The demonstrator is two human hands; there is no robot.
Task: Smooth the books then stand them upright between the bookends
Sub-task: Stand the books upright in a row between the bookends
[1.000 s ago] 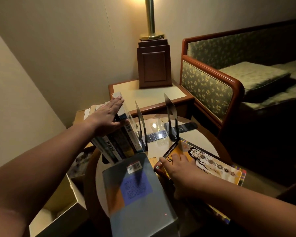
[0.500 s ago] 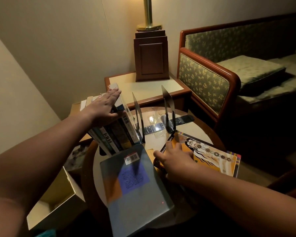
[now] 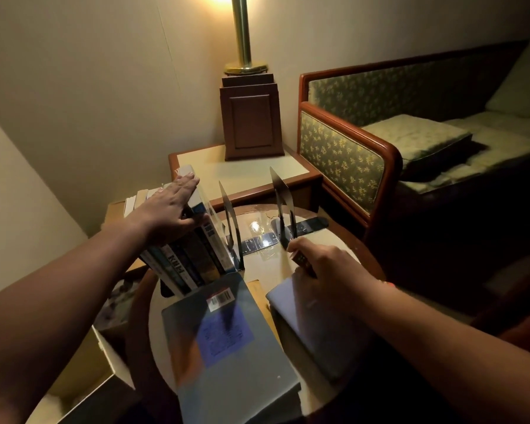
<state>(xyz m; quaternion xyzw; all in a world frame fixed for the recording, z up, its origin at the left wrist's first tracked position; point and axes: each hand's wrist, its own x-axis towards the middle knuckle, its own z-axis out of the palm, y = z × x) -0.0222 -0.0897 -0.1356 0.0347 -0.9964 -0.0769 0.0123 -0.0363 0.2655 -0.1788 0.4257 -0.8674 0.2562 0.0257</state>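
A row of books (image 3: pixel 193 255) stands on the round table (image 3: pixel 337 240), leaning to the left, just beside the left bookend (image 3: pixel 231 231) on its outer side. The left hand (image 3: pixel 169 209) lies flat on the top edges of these books, the fingers straight and close together. The right hand (image 3: pixel 328 270) grips a tilted book (image 3: pixel 312 328) at its upper end, the fingers curled round it. This end is near the foot of the right bookend (image 3: pixel 283 206); whether they touch I cannot tell. A flat grey book (image 3: pixel 230 344) with a barcode lies at the near edge of the table, between the two arms. Behind the round table is a low side table (image 3: pixel 257 174) carrying a wooden lamp base (image 3: pixel 251 120). To the right is a green patterned sofa (image 3: pixel 343 154), and a cardboard box (image 3: pixel 83 381) sits low on the left.
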